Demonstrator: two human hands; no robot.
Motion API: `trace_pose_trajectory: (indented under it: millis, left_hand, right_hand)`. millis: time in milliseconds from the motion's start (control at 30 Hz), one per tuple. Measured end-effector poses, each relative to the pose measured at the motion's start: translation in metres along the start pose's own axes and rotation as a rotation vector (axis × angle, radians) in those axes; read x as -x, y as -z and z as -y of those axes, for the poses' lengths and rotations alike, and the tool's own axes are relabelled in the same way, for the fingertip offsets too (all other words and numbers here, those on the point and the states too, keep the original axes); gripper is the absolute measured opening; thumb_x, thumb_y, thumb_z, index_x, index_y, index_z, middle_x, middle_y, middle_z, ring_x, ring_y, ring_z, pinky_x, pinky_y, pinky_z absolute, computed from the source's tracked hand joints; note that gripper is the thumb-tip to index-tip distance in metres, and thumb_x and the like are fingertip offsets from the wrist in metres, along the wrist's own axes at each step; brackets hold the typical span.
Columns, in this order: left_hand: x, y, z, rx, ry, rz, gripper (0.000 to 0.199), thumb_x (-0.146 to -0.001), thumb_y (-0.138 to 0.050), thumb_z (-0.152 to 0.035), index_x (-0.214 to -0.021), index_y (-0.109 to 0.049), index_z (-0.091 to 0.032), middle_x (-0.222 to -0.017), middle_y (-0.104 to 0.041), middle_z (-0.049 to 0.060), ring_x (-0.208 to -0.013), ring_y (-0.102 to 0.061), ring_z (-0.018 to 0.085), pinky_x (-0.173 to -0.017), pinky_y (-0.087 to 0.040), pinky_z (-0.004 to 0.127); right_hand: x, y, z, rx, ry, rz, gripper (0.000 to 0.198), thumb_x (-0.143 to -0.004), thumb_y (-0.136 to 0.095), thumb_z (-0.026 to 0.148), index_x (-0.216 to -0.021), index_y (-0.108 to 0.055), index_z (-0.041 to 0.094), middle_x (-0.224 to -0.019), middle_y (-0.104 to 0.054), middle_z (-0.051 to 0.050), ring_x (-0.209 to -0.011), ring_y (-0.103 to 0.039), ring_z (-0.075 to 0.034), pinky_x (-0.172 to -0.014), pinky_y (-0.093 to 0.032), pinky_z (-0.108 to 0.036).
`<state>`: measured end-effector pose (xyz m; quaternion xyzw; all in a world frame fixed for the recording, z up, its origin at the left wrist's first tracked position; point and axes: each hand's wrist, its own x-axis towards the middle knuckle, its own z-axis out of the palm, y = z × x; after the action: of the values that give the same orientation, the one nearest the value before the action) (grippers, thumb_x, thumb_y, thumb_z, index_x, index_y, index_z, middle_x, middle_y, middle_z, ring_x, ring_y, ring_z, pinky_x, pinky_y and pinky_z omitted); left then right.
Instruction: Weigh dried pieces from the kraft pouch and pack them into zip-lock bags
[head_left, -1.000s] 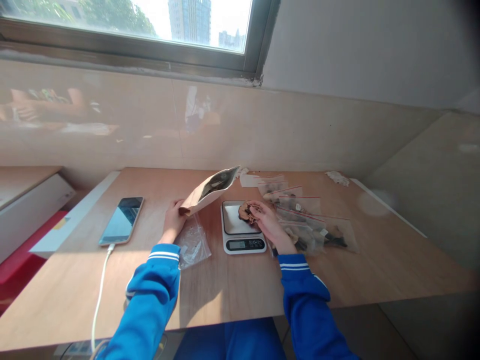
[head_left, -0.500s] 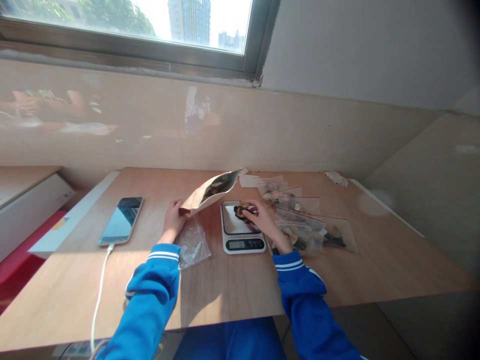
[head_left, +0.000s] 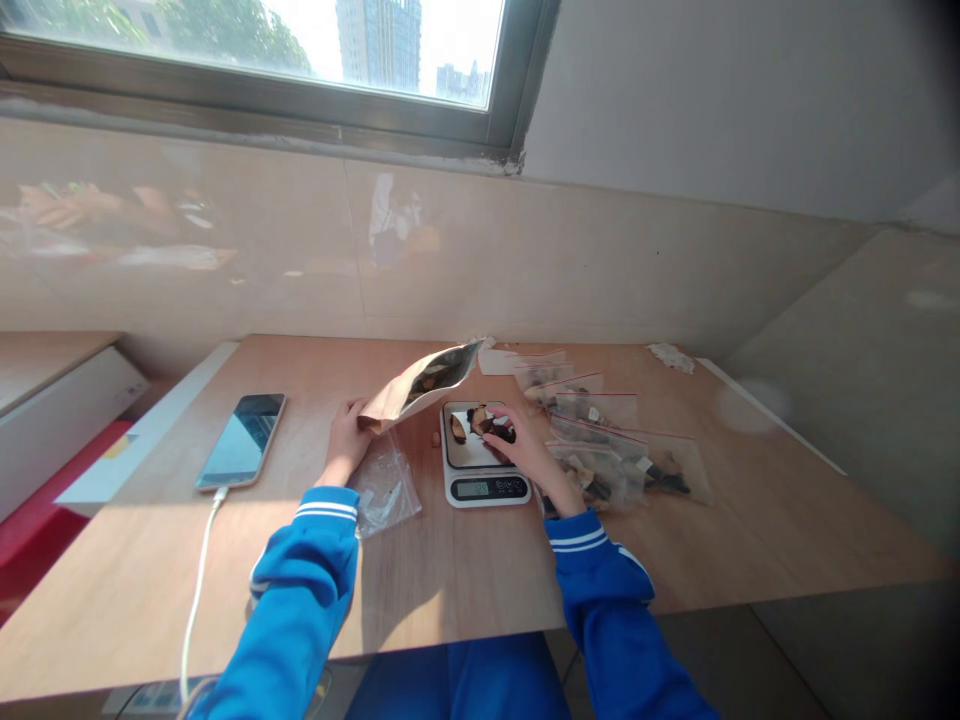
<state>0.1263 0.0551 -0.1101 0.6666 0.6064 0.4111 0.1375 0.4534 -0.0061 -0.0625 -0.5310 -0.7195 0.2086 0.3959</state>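
Observation:
My left hand [head_left: 346, 440] is closed on the lower end of a brown paper pouch [head_left: 394, 400], which tilts to the right with its mouth open. Dark dried pieces [head_left: 429, 378] show inside it. My right hand [head_left: 529, 445] is over a white kitchen scale [head_left: 472, 458], thumb and fingers curled around dark-brown dried slices [head_left: 501, 430] close to the pan. Other dried slices [head_left: 458, 430] lie on the pan's left side. One small piece [head_left: 436, 439] is on the table left of the scale. The display is lit, but its digits are too small to read surely.
A clear plastic bag [head_left: 388, 495] lies below the pouch. Several zip bags of dried pieces [head_left: 592, 470] overlap right of the scale. A phone [head_left: 241, 440] with a white cable [head_left: 196, 590] is at the left. Crumpled paper [head_left: 673, 357] lies by the wall.
Dried slices that were bunched in my right hand are now partly spread on the scale pan, and a small piece has landed on the table. My left hand and the pouch have stayed put.

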Motion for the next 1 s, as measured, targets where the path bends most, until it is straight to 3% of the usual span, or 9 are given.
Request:
trace_pose_trajectory:
  millis: [133, 267, 467, 633, 833, 933, 1000]
  left_hand:
    - [-0.001, 0.0, -0.001, -0.014, -0.001, -0.002, 0.047, -0.064, -0.055, -0.004, -0.108, -0.066, -0.018, -0.113, -0.061, 0.011, -0.103, -0.062, 0.028, -0.089, -0.05, 0.036]
    - [-0.002, 0.0, -0.001, -0.022, 0.012, 0.008, 0.045, -0.066, -0.057, -0.006, -0.107, -0.066, -0.018, -0.113, -0.061, 0.01, -0.103, -0.062, 0.027, -0.09, -0.05, 0.036]
    - [-0.001, -0.001, 0.001, -0.024, 0.003, 0.01, 0.046, -0.067, -0.056, -0.006, -0.11, -0.064, -0.018, -0.115, -0.06, 0.011, -0.103, -0.061, 0.027, -0.091, -0.05, 0.037]
    - [-0.002, -0.003, 0.004, -0.041, -0.005, 0.012, 0.045, -0.066, -0.054, -0.005, -0.109, -0.064, -0.017, -0.115, -0.06, 0.011, -0.106, -0.06, 0.028, -0.093, -0.049, 0.038]
    - [-0.002, -0.004, 0.005, -0.035, -0.017, 0.003, 0.047, -0.065, -0.053, -0.006, -0.11, -0.064, -0.017, -0.116, -0.06, 0.011, -0.105, -0.061, 0.028, -0.091, -0.05, 0.038]
    - [-0.001, -0.003, 0.004, -0.023, -0.016, 0.007, 0.048, -0.065, -0.054, -0.007, -0.11, -0.064, -0.018, -0.115, -0.06, 0.01, -0.104, -0.061, 0.027, -0.091, -0.05, 0.037]
    - [-0.001, -0.002, 0.002, -0.022, -0.014, 0.01, 0.048, -0.065, -0.054, -0.006, -0.11, -0.064, -0.018, -0.115, -0.059, 0.01, -0.105, -0.06, 0.027, -0.092, -0.049, 0.037]
  right_hand:
    - [-0.001, -0.003, 0.003, 0.059, 0.008, -0.039, 0.035, -0.088, -0.058, 0.036, -0.118, -0.053, 0.018, -0.116, -0.057, -0.011, -0.102, -0.057, -0.023, -0.091, -0.048, -0.042]
    - [-0.002, -0.01, 0.025, 0.315, 0.089, -0.168, 0.032, -0.092, -0.051, 0.031, -0.12, -0.054, 0.017, -0.123, -0.052, -0.015, -0.117, -0.048, -0.027, -0.1, -0.041, -0.047]
    - [-0.004, -0.046, 0.07, 0.642, 0.3, 0.121, 0.024, -0.096, -0.046, 0.024, -0.11, -0.065, 0.019, -0.12, -0.061, -0.01, -0.116, -0.048, -0.028, -0.104, -0.034, -0.05]
    - [-0.006, -0.08, 0.079, 0.827, 0.286, 0.213, 0.021, -0.092, -0.05, 0.016, -0.102, -0.068, 0.012, -0.103, -0.068, -0.013, -0.118, -0.05, -0.033, -0.108, -0.027, -0.056]
    - [0.0, -0.076, 0.09, 0.78, 0.337, 0.2, 0.022, -0.09, -0.051, 0.007, -0.094, -0.07, 0.017, -0.089, -0.071, -0.009, -0.113, -0.054, -0.03, -0.106, -0.027, -0.054]
    - [0.008, -0.058, 0.09, 0.613, 0.382, 0.085, 0.023, -0.094, -0.051, 0.014, -0.105, -0.069, 0.024, -0.096, -0.073, -0.004, -0.111, -0.055, -0.024, -0.104, -0.027, -0.05]
    - [0.014, -0.045, 0.082, 0.527, 0.333, -0.022, 0.023, -0.095, -0.051, 0.019, -0.108, -0.069, 0.027, -0.103, -0.073, -0.003, -0.11, -0.055, -0.022, -0.102, -0.028, -0.046]
